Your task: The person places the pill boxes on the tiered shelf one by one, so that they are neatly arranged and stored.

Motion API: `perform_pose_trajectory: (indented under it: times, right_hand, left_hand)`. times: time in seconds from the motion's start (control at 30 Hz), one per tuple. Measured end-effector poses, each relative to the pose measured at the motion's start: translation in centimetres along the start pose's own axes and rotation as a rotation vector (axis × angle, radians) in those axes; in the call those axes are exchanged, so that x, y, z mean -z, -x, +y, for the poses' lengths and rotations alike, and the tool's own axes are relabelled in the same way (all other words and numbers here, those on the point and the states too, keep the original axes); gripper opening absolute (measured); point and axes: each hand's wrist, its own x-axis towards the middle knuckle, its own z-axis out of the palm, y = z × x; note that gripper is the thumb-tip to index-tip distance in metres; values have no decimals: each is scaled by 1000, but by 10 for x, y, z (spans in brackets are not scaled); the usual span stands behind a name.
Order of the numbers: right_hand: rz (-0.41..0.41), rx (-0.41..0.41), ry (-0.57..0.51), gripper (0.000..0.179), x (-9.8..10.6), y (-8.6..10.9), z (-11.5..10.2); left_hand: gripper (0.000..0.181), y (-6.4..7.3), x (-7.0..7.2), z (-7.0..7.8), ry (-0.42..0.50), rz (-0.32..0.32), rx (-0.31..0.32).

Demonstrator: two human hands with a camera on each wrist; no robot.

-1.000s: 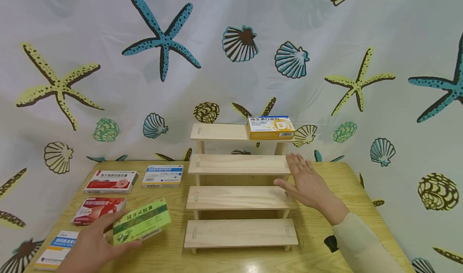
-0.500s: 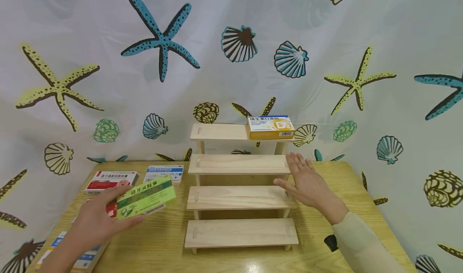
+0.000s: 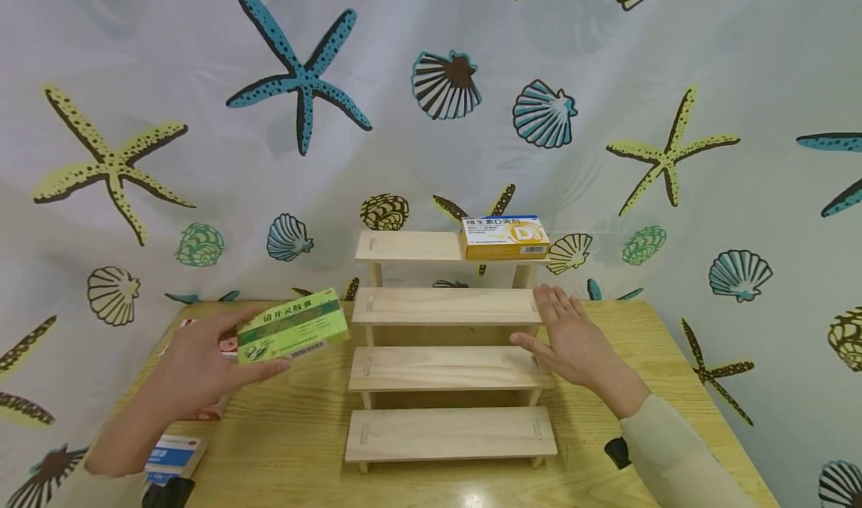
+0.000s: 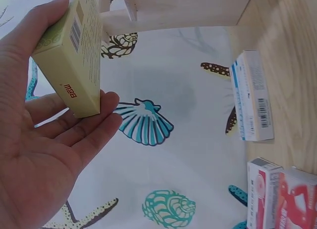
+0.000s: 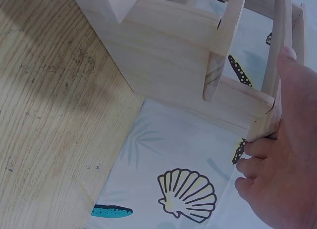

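Observation:
My left hand (image 3: 195,369) holds a light green medicine box (image 3: 292,327) above the table, between thumb and fingers at its left end. The left wrist view shows that box (image 4: 74,56) end-on, the fingertips under one edge. In the middle stands a four-step wooden display rack (image 3: 447,306). At the right end of its second step from the top rests my right hand (image 3: 572,340), fingers extended and thumb spread. The right wrist view has this hand (image 5: 292,155) against the rack's end. A yellow and white vitamin D box (image 3: 505,246) lies on the top step's right half.
Left on the wooden table (image 3: 296,448), a blue and white box (image 3: 176,452) shows partly under my left wrist. A white-blue box (image 4: 252,95) and red boxes (image 4: 297,199) appear in the left wrist view. A patterned curtain (image 3: 404,156) hangs behind the rack.
My left hand has carried the green box up and to the right, closer to the rack. The right hand stays in the same spot.

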Motion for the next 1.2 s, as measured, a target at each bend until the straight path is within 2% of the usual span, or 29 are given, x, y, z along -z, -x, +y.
perform_pose_trajectory:
  times: [0.1,0.37,0.87,1.2]
  right_hand:
    - [11,3,2,97,-1,1,-1]
    - [18,1,5,95,-1,4,-4]
    - [18,-8,6,96,-2,8,-7]
    - [15,-14,1,94,1,8,-8]
  left_hand:
    - [76,-8,2,5,-14,1,-14]
    - [91,-26,6,19,-36,-58,20]
    - [95,-62,11,40,17,-118,6]
    - [93,-83,10,54,39,-129,-30]
